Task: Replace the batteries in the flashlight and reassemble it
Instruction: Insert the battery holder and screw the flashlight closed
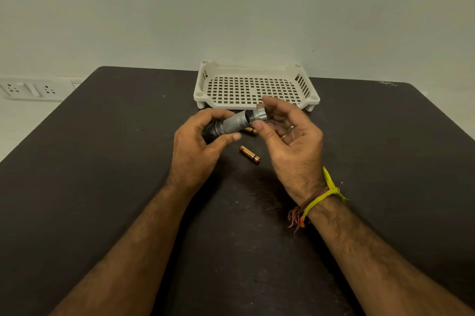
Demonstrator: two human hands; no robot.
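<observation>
My left hand [198, 146] grips a silver knurled flashlight body [231, 124] held above the table, its open end pointing right. My right hand [288, 141] pinches the silver end cap [260, 114] between thumb and fingers right at that open end; whether the two touch I cannot tell. One copper-coloured battery [249, 154] lies on the dark table below the hands. A second battery [250, 130] lies partly hidden under the flashlight.
A white perforated plastic tray [257, 89] stands just behind the hands at the table's far edge. The dark table [102, 161] stretches to both sides. A wall socket strip [30, 88] sits at the far left.
</observation>
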